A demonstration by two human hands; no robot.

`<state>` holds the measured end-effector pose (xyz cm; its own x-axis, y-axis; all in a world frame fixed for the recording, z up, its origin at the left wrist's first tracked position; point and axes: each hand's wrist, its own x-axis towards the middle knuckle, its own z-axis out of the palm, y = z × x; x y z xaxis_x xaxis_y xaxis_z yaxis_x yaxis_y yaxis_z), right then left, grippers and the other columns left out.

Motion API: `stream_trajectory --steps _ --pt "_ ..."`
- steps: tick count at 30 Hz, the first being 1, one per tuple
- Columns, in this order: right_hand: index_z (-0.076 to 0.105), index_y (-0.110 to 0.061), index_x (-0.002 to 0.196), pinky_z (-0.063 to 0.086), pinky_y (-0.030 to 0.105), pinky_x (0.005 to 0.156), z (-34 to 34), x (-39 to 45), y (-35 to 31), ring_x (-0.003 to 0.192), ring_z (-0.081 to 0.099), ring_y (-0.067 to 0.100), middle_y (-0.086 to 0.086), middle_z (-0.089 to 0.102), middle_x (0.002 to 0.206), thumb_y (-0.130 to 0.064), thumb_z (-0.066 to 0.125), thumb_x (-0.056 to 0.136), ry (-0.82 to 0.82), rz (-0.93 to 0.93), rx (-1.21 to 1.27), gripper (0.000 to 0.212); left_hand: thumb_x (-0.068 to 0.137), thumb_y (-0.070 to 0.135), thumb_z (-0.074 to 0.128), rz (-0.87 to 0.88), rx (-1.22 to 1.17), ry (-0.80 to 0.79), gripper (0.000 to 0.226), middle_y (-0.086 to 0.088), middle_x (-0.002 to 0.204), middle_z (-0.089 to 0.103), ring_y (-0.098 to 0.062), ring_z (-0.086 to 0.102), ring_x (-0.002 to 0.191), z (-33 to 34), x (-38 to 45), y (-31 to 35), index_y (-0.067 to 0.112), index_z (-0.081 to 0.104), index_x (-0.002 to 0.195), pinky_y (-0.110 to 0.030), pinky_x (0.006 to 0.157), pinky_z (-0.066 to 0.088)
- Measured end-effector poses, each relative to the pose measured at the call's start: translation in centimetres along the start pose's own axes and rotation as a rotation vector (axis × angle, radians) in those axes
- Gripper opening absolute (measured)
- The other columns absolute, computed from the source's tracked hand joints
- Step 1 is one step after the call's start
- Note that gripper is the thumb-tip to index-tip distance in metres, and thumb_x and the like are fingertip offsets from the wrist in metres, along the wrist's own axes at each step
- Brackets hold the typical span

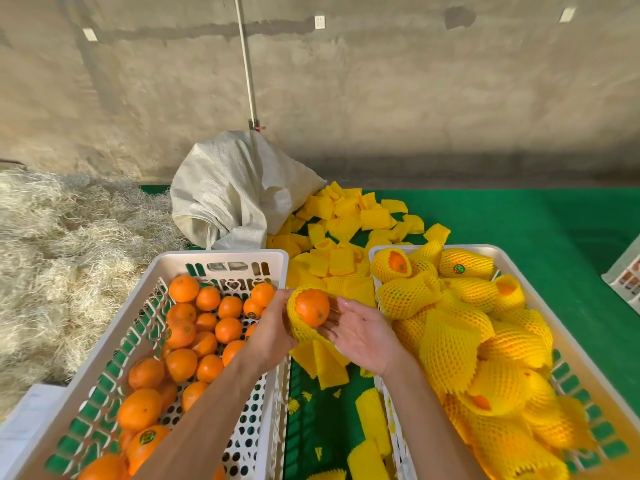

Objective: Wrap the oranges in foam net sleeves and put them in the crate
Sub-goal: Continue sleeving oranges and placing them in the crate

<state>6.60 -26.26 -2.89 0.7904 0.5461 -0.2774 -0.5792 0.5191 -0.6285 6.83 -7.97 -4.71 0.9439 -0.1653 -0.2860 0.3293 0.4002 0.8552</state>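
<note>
Head view shows the wrapping step in hand: a round bright orange fruit point(311, 311) sits partly inside a yellow foam net sleeve point(304, 332), held up between the two crates, above the green-covered tabletop point(519, 220). The left hand point(272, 332) has its grip curled round the left side of the sleeve and fruit. The right hand point(363, 336) lies palm up, fingers nearly straight, its fingertips point(330, 329) touching the sleeve's lower right; it seems to support, not clasp, though the contact is partly hidden.

The sleeve's long axis runs from its mouth, which faces up and away from the person with the fruit bare at it, down to a flattened loose tail point(327, 365) hanging toward the near edge. About half the fruit is exposed, so I judge the next move calls for drawing the net further over it, then carrying it right into the white plastic slotted crate point(512, 263), already heaped with wrapped fruit.

At left, a second white plastic perforated crate point(221, 258) holds bare oranges. Loose yellow sleeves point(346, 220) spill from a pale woven sack point(235, 192) at the far side.
</note>
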Motion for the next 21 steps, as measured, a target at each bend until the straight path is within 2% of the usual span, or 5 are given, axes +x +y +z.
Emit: stream_trajectory --steps 7,12,15,18,21 --pt "0.043 -0.008 0.149 0.034 0.041 0.121 0.5 -0.4 0.1 0.14 0.049 0.028 0.015 0.053 0.149 -0.031 0.05 0.103 -0.023 -0.043 -0.075 0.052 0.082 0.048 0.071 0.013 -0.119 0.015 0.045 -0.009 0.093 0.068 -0.018 0.069 0.077 -0.8 0.3 -0.3 0.015 0.063 0.111 -0.034 0.063 0.058" --pt "0.047 0.0 0.146 0.042 0.041 0.115 -1.0 -1.5 -0.9 0.138 0.051 0.03 0.019 0.052 0.148 -0.029 0.053 0.101 -0.017 -0.115 -0.129 0.054 0.088 0.058 0.064 0.023 -0.175 0.034 0.057 -0.015 0.116 0.072 -0.025 0.073 0.098 -0.7 0.5 -0.2 0.011 0.069 0.121 -0.038 0.076 0.061" --pt "0.059 0.006 0.131 0.057 0.038 0.095 -2.0 -2.1 -1.0 0.119 0.066 0.037 0.025 0.067 0.126 -0.025 0.054 0.1 0.04 -0.274 -0.172 0.044 0.102 0.059 0.048 0.03 -0.204 0.045 0.063 -0.021 0.138 0.064 -0.033 0.066 0.124 -1.0 0.8 -0.1 0.01 0.067 0.136 -0.044 0.092 0.058" --pt "0.067 0.003 0.112 0.058 0.034 0.066 -2.3 -2.0 -0.3 0.076 0.068 0.028 0.018 0.065 0.089 -0.033 0.061 0.092 0.188 -0.36 -0.283 0.041 0.1 0.069 0.045 0.036 -0.144 0.069 0.068 -0.015 0.141 0.064 -0.031 0.063 0.129 -0.9 1.0 -0.3 0.018 0.06 0.143 -0.046 0.101 0.053" --pt "0.063 -0.004 0.111 0.054 0.034 0.059 -2.2 -1.6 0.9 0.065 0.063 0.026 0.011 0.061 0.086 -0.048 0.062 0.09 0.306 -0.421 -0.494 0.049 0.099 0.071 0.042 0.044 -0.082 0.057 0.07 -0.011 0.141 0.065 -0.029 0.063 0.13 -0.4 0.8 -0.4 0.021 0.056 0.146 -0.042 0.097 0.057"
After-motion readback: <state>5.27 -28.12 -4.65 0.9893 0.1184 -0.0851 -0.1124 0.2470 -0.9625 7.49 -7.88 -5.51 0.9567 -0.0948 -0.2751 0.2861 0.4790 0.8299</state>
